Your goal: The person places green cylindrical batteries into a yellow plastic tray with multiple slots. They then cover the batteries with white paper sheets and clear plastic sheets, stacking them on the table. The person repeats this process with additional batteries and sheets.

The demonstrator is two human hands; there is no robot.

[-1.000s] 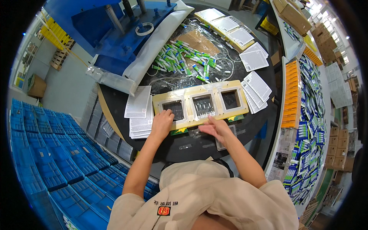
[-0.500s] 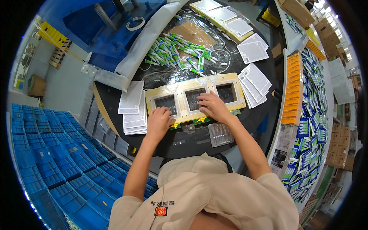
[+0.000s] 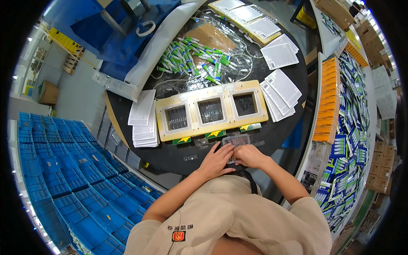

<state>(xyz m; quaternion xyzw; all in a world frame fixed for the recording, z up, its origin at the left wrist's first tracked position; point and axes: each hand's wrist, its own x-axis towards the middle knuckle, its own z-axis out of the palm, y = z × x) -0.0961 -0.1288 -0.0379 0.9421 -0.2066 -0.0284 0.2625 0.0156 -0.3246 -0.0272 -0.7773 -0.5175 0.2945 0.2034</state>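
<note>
Close to my body, at the table's front edge, lies a clear plastic blister tray [image 3: 236, 139]. My left hand [image 3: 216, 161] rests on its left part, fingers stretched out and thumb apart. Curled fingers of my right hand [image 3: 250, 156] grip the tray's near right part; the fingertips are partly hidden. Beyond both hands sits a yellow frame [image 3: 212, 128] with three square windows. Clear moulded plastic shows in its left and middle windows, while the right one looks dark. Green-and-yellow cards [image 3: 216, 134] stick out under the frame's near edge.
Many green-and-white tubes [image 3: 182, 55] are piled beyond the frame. White printed cards lie in stacks at left [image 3: 142, 108] and right [image 3: 280, 93]. A second yellow frame [image 3: 250, 21] stands far right. Blue machinery [image 3: 123, 38] is far left; blue crates [image 3: 76, 170] stand left.
Both hands have left the yellow frame and come back toward my body, onto the clear blister tray. The tray now sits slightly farther left.
</note>
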